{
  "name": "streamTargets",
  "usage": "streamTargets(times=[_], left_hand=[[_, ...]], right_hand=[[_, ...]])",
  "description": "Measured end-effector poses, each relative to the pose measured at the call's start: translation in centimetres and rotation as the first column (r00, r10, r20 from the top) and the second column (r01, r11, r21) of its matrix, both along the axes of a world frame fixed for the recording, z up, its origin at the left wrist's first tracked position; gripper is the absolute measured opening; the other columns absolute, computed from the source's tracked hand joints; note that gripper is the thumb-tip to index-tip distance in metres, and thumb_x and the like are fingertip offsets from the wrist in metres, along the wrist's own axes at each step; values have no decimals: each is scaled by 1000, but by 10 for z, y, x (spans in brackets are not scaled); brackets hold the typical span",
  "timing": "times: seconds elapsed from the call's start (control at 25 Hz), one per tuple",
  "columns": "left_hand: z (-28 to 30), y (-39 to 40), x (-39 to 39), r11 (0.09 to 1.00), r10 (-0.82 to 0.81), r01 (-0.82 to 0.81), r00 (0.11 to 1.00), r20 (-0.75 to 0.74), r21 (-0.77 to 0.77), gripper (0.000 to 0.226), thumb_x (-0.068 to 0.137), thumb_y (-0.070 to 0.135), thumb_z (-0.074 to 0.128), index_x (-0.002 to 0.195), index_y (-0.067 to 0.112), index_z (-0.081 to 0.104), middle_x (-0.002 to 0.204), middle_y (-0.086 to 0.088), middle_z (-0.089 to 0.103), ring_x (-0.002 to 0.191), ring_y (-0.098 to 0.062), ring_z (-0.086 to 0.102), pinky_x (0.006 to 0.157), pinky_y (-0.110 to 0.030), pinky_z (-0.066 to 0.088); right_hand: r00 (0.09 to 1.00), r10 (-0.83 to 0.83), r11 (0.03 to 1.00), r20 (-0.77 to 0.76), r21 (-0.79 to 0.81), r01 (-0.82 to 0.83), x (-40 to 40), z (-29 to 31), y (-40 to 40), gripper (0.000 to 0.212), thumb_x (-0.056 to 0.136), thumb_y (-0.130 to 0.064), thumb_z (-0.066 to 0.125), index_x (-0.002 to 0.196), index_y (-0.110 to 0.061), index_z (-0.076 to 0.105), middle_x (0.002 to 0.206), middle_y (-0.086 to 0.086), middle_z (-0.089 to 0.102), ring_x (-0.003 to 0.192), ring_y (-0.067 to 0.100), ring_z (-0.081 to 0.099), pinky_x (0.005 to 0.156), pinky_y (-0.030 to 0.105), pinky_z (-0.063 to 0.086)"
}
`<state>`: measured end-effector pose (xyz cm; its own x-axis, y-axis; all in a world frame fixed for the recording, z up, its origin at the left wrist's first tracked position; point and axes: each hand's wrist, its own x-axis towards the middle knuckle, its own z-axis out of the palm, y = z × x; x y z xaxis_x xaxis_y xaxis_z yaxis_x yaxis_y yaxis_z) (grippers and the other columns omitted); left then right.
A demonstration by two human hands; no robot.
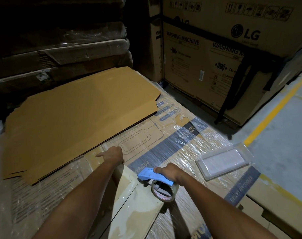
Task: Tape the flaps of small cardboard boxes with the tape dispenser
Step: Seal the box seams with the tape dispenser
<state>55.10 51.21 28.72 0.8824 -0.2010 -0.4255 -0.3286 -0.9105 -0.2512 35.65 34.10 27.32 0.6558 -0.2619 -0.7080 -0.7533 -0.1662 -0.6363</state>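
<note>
Gripping the tape dispenser (155,175), right hand (171,171) sat on the box (136,204) seam running toward it; left hand (110,154) pressed flat beyond.

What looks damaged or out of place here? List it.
The plastic wrap on the big carton is torn near its far edge, baring scuffed cardboard. A clear plastic tray lies loose at the carton's right edge. Nothing is spilled.

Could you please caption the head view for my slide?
Right hand runs blue tape dispenser along small box seam; left hand steadies it.
</note>
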Motion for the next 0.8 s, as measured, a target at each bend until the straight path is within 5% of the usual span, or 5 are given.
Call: streamTargets(times=[0.16, 0.28, 0.4, 0.56, 0.8], left_hand=[[8, 12, 2, 991, -47, 56, 996, -81, 125, 45, 85, 58, 61, 116, 25, 60, 133, -4, 57, 142, -39, 28, 97, -85, 5], [4, 29, -8, 983, -131, 138, 989, 63, -119, 54, 84, 47, 67, 130, 27, 47, 138, -6, 47, 132, -30, 41, 107, -61, 30], [-5, 27, -40, 863, -400, 440, 895, 196, -247, 27, 88, 23, 65, 114, 25, 61, 119, 2, 57, 112, -17, 51, 101, -34, 37], [-25, 46, -49, 829, -208, 170, 978, -11, -532, 17, 97, 30, 53, 90, 17, 61, 92, -3, 61, 88, -23, 62, 70, -27, 43], [-36, 44, -59, 936, -71, 28, 991, -110, -351, 44, 101, 52, 20, 135, 31, 37, 148, 0, 31, 130, -29, 38, 101, -49, 34]], right_hand=[[1000, 15, 1000, 5, -15, -15, 0, 0, -2, 48, 83, -52, 65, 98, -6, 65, 86, 7, 65, 65, 16, 60, 59, 24, 45], [1000, 31, 999, 2, -14, -31, 2, 1, -2, 47, 84, -51, 65, 98, -6, 64, 85, 6, 64, 64, 15, 58, 57, 23, 43], [998, 61, 998, -9, -23, -61, 9, 3, 1, 47, 84, -50, 65, 101, -6, 63, 90, 8, 64, 67, 16, 58, 59, 24, 43], [997, 72, 997, -26, -25, -73, 12, 3, 1, 48, 85, -48, 65, 106, -5, 64, 95, 10, 66, 69, 16, 58, 60, 24, 43], [993, 105, 994, -56, 30, -104, 11, 13, -5, 45, 88, -50, 62, 102, -7, 62, 85, 6, 66, 63, 13, 58, 56, 21, 45]])
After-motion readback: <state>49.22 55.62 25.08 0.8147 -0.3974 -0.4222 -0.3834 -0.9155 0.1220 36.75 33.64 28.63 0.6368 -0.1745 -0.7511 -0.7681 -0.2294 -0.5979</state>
